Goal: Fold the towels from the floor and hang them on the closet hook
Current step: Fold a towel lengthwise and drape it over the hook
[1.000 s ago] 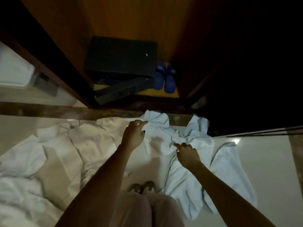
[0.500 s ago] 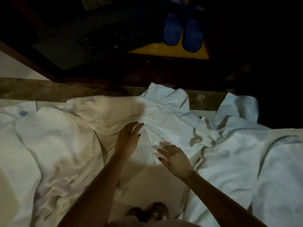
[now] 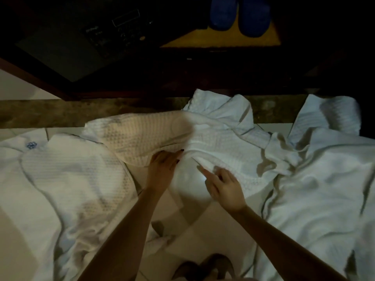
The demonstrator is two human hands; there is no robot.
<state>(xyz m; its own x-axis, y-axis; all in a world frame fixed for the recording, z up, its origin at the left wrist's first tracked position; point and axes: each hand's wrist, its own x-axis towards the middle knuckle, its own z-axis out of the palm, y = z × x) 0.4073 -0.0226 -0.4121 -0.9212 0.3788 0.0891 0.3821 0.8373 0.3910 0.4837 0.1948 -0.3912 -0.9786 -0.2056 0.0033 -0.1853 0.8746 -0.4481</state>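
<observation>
1. Head view, centre: the left hand was open, with fingers straight. Its fingertips touched the lower edge of the waffle-weave towel, which lay crumpled across the middle of the frame.
2. Head view, centre right: the right hand lay just right of the left hand, index finger extended toward the same towel edge. The other fingers were bent against the cloth; whether they gripped it could not be determined.
3. Bare floor showed between the two hands. The waffle-weave towel lay immediately above both sets of fingertips.
4. Left of frame: the emblem towel, bearing a blue mark near its upper left, lay spread on the floor left of the left forearm.
5. Right of frame: the plain towel lay rumpled, right of the right forearm.
6. Top of frame: the blue slippers stood on the closet floor, with a dark safe to their left.
</observation>
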